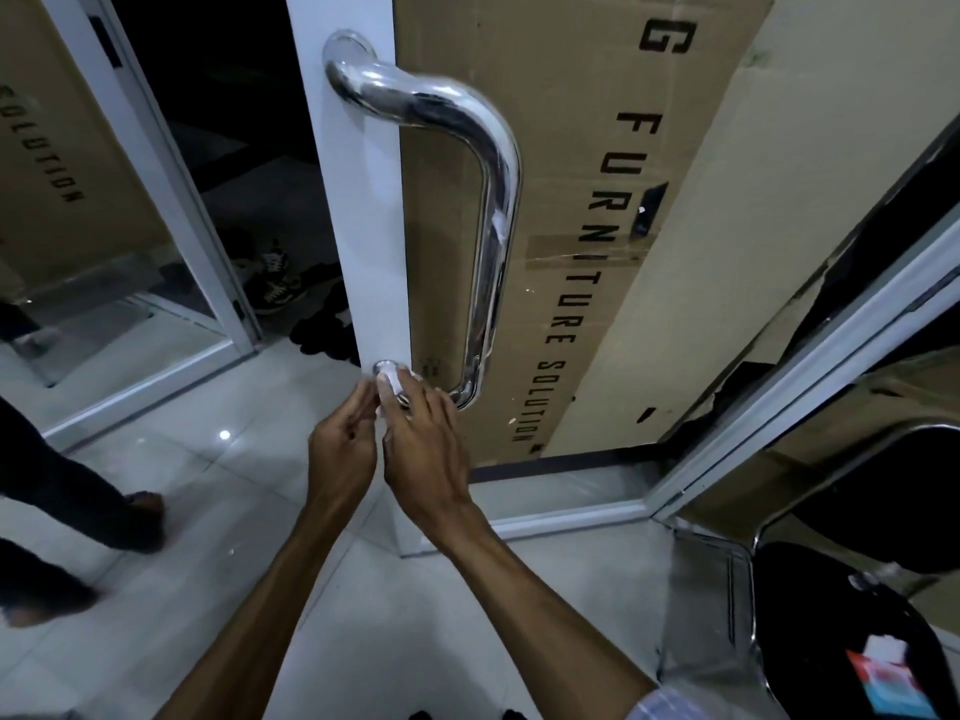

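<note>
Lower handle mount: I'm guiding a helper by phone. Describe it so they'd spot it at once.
On the white door frame beside the cardboard, a bent chrome handle runs down. The lower mount is the small round chrome base at its bottom end. Unlike the upper mount, it has the left hand and right hand at it.

A big brown cardboard box (pixel 597 200) with black letters is standing up and to the right of the right hand (pixel 426 454). Some shoes (pixel 275 283) are lying in the dark, up and to the left of the left hand (pixel 340 449). Far to the left of that hand, another person's leg (pixel 67 485) and foot (pixel 148 504) are standing on the shiny white floor (pixel 234 485). Down and to the right of the right hand, a black chair (pixel 831 615) is holding a red, blue and white packet (pixel 883 672).
</note>
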`<state>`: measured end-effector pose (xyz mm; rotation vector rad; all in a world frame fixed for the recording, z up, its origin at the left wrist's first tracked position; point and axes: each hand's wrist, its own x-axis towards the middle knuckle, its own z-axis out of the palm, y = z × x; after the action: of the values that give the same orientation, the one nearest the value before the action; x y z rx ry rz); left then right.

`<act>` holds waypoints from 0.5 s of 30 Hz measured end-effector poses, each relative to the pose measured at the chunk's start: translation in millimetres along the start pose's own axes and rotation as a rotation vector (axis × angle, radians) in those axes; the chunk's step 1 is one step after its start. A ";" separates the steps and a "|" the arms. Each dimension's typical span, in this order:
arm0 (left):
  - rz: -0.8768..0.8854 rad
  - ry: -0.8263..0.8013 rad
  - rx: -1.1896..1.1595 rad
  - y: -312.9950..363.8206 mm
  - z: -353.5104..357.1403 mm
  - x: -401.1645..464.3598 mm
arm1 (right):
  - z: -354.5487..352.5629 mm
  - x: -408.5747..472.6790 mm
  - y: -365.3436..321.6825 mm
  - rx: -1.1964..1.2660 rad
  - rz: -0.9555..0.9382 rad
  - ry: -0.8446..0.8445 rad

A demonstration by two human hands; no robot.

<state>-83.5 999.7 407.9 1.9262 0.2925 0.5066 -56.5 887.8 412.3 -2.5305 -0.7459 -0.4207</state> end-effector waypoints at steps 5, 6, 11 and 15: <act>-0.168 -0.045 -0.186 -8.2 -8.6 4.6 | 17.0 14.3 5.1 -0.010 -0.010 0.058; -0.182 -0.046 -0.235 -8.5 -9.3 5.0 | 16.4 20.2 2.1 0.001 0.012 0.081; -0.229 -0.034 -0.245 -11.7 -10.6 8.9 | 13.8 41.1 -7.6 -0.101 0.125 0.113; -0.142 -0.020 -0.075 -17.5 -13.6 8.3 | 14.2 28.1 -5.6 -0.106 0.140 0.141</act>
<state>-82.2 1021.2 398.3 1.8217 0.3889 0.3988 -34.9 911.3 413.7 -2.5988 -0.5019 -0.5971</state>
